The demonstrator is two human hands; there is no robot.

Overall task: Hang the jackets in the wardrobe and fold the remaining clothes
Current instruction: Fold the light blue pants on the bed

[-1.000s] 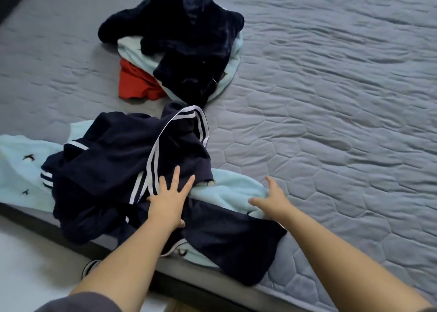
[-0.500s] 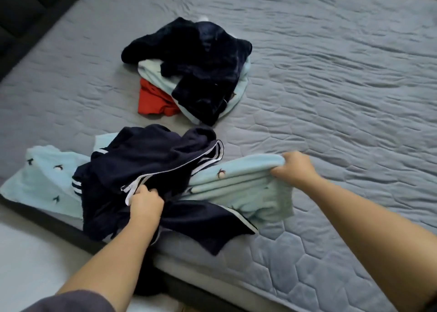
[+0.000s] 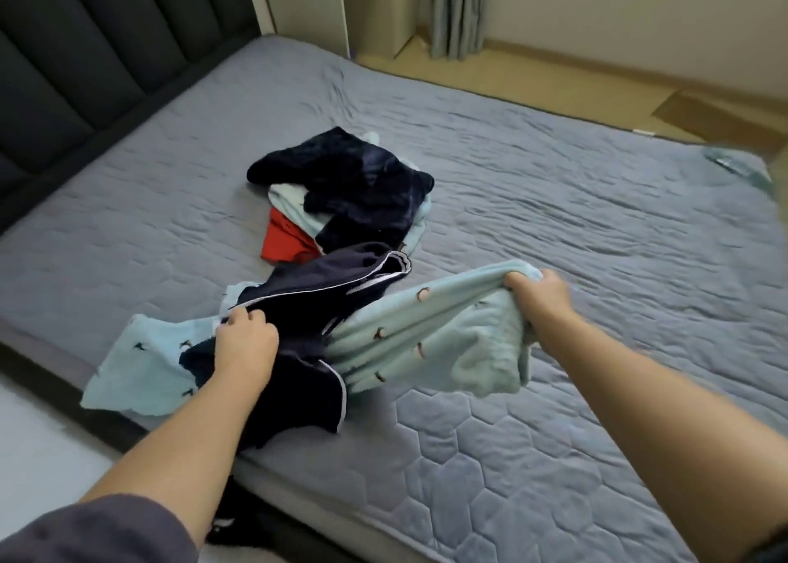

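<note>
A light blue fleece garment (image 3: 426,341) with small dark prints lies stretched across the near edge of the bed. My right hand (image 3: 539,296) grips its right end and lifts it off the mattress. A navy garment with white stripes (image 3: 315,302) lies bunched on top of it, and my left hand (image 3: 245,343) grips this navy cloth at its left side. Farther back on the bed sits a pile: a dark navy fleece jacket (image 3: 362,187) over pale blue cloth, with a red garment (image 3: 283,242) sticking out at the left.
The grey quilted mattress (image 3: 575,221) fills most of the view. A dark padded headboard (image 3: 85,59) runs along the left. Beyond the bed are wood flooring (image 3: 554,76), a white cabinet (image 3: 375,4) and a grey curtain (image 3: 458,8). Pale floor lies at the near left.
My right hand took hold of the light blue garment and pulled it up and to the right. My left hand closed on the navy cloth. The view tilted up, showing the room.
</note>
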